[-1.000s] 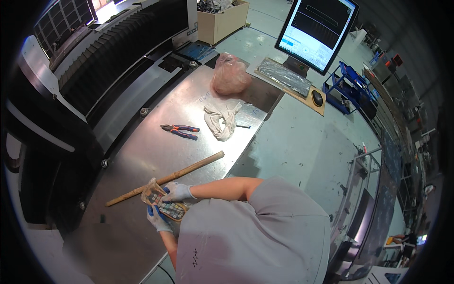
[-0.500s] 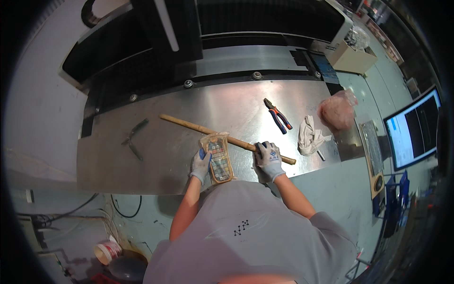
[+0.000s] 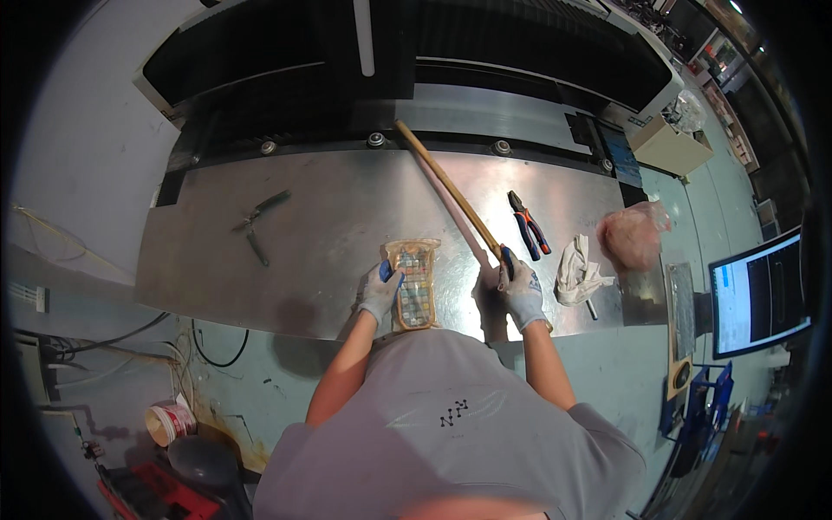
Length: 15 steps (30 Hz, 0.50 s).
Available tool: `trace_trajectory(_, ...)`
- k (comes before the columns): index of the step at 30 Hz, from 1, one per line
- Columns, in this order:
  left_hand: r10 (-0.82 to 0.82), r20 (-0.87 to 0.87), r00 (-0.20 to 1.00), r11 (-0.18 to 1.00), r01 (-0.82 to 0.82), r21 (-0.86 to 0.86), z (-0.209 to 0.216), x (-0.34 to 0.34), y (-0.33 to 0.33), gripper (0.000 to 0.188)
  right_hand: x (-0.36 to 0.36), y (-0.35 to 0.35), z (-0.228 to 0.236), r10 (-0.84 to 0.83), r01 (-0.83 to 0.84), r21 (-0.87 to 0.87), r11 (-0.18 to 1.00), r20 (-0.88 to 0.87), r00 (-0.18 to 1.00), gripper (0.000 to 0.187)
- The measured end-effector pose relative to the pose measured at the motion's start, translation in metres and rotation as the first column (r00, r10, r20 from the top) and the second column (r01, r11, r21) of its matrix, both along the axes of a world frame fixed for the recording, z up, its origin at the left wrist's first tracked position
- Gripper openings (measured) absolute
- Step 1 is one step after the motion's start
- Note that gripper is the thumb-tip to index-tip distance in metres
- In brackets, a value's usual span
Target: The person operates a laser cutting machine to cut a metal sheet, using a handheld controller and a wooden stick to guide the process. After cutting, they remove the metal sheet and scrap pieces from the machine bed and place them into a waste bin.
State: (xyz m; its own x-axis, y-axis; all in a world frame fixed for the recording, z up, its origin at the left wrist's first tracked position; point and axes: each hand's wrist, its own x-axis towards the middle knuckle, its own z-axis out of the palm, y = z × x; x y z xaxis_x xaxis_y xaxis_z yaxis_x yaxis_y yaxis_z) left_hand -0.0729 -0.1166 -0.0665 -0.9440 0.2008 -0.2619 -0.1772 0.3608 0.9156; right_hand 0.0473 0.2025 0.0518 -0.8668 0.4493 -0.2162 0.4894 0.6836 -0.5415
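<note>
My left hand (image 3: 381,291), in a pale work glove with blue on the fingertips, grips the left side of a keypad remote control (image 3: 415,286) in a yellowed clear cover. Rows of small keys show through the cover, near the front edge of the metal table. My right hand (image 3: 522,295), gloved the same way, is wrapped round a long bamboo stick (image 3: 450,189) close to its near end. Away from me and leftward the stick slants, raised off the table with its shadow beside it. Its far tip overlaps the dark rail in view.
Combination pliers (image 3: 529,227) with dark-and-orange handles lie right of the stick, then a white cloth (image 3: 579,276) and a pinkish plastic bag (image 3: 634,236). Dark-handled pliers (image 3: 257,227) rest open at left. A roller rail (image 3: 375,139) and large machine border the metal table (image 3: 329,221); a monitor (image 3: 761,293) stands right.
The stick, flat across the table before, is now lifted by my right hand, its far end swung away and rightward. My left hand keeps hold of the remote control, now turned more upright in view.
</note>
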Motion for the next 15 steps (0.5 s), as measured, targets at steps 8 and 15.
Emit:
trace_trajectory(8,-0.004,-0.052,0.999,0.996,0.009,0.093,-0.006,0.000,-0.001,0.040,-0.039,0.004,-0.003,0.067,-0.061,0.090,0.994,-0.072,0.995,0.043)
trace_trajectory(15,-0.043,-0.022,0.999,0.994,0.045,0.098,0.001,0.001,-0.003,0.039,-0.056,0.006,-0.007,0.100,-0.086,0.148,0.985,-0.085,0.991,0.043)
